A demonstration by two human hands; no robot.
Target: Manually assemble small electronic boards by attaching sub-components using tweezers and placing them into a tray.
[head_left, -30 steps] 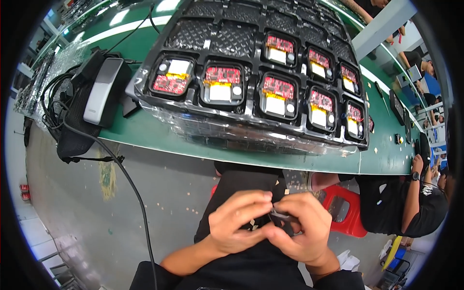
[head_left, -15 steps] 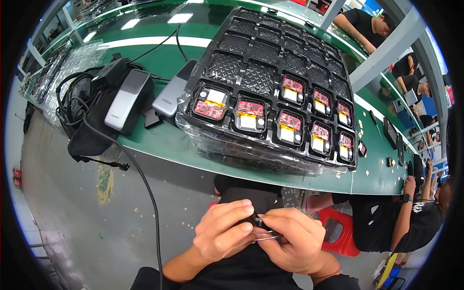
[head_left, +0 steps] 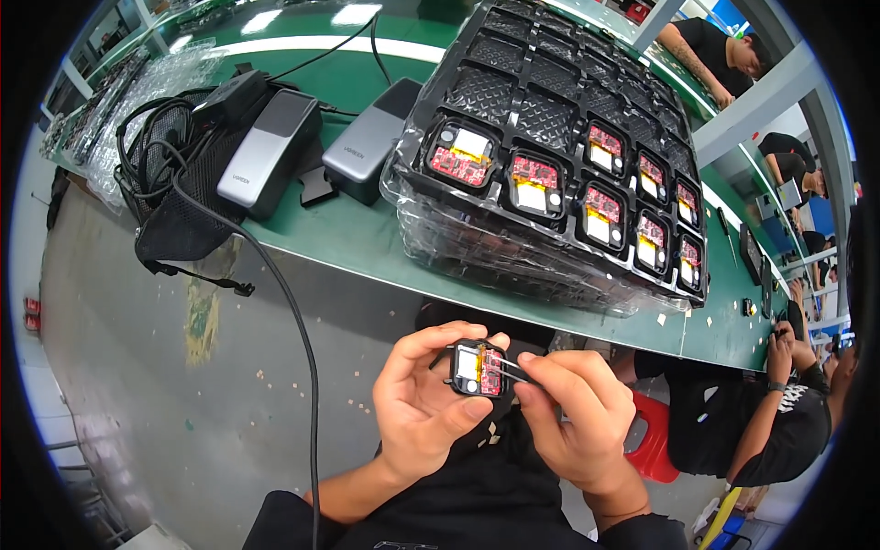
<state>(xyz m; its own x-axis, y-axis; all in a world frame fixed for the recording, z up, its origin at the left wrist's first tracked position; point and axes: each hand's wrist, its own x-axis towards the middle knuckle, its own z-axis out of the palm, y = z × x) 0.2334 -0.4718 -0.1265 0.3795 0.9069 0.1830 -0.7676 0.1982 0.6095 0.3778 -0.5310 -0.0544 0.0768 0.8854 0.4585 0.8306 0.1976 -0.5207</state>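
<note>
Clear of the table, my left hand cradles an uncovered black case; my right hand pinches tweezers at it.

Case held in mid-air by thumb and fingers alone: if that grip slackened, it could tip and drop to the floor. Tweezer tips lie over the red circuit board, contact cannot be judged; a right-hand slip might scratch parts, or snag the yellow strip beside the white block.

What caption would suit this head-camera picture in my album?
Left hand holding a small open device, right hand holding tweezers at its red circuit board, near a black compartmented tray.
</note>
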